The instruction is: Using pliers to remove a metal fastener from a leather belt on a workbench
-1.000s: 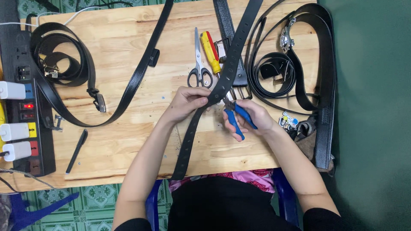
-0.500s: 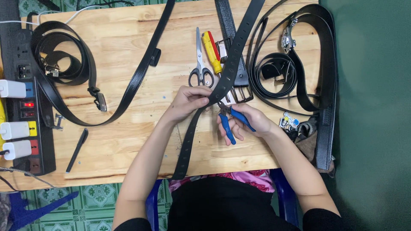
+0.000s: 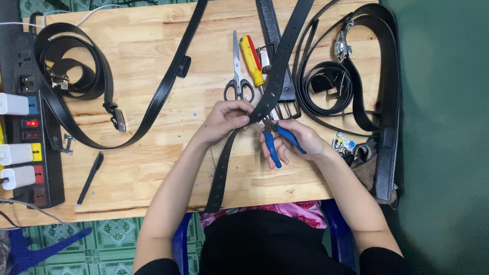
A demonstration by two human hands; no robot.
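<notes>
The left hand [image 3: 226, 118] is curled nearly closed, its fingertips pinching the edge of a long black belt [image 3: 265, 97] that runs diagonally across the wooden tabletop [image 3: 153, 153], from the far edge down to the near edge, where its tip hangs just over the person's lap. The belt has a row of punched holes showing along its upper stretch. The right hand [image 3: 298, 140] is wrapped around the blue handles of a pair of pliers [image 3: 277, 140], fingers folded over them, with the handles spread a little; the nose of the pliers meets the belt just beside the left fingertips, though whether it bites the strap cannot be made out. Just beyond the hands lie scissors [image 3: 238, 81] with black handles and a screwdriver [image 3: 253, 61] with a yellow and red grip, side by side and near the belt. To the right sits a coil of other black belts [image 3: 356, 76] with metal buckles. On the left, another coiled belt [image 3: 66, 66] lies near a power strip [image 3: 25, 122] with plugs in it, and a black pen [image 3: 90, 177] rests close to the near edge.
</notes>
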